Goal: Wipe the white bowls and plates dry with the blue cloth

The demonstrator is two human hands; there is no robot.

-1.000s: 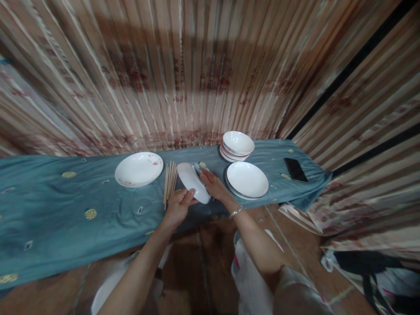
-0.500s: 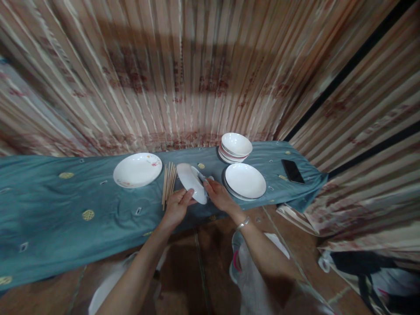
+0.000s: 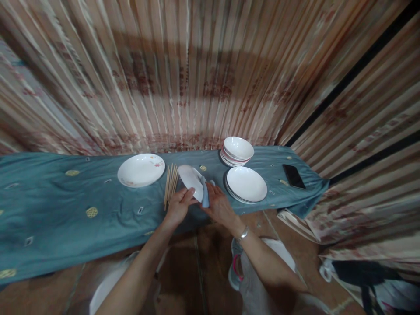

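A white plate (image 3: 190, 178) is held tilted over the front of the table, its near edge gripped by my left hand (image 3: 180, 205). My right hand (image 3: 219, 204) is closed on a light blue cloth (image 3: 205, 194) that presses against the plate's right edge. Just left of the plate lie several wooden chopsticks (image 3: 171, 183). To the right of my right hand sits a stack of white plates (image 3: 246, 184). Behind that stack stand nested white bowls (image 3: 238, 148), some with a reddish band.
A large white oval dish (image 3: 141, 170) with a floral rim lies left of the chopsticks. A black phone (image 3: 294, 176) rests at the table's right end. A blue-green patterned cloth (image 3: 65, 210) covers the table, and a pleated curtain (image 3: 157, 87) hangs behind it.
My right hand has turned and moved slightly down along the plate's edge, so more of the blue cloth shows. The view has shifted a little; my left hand keeps its grip.
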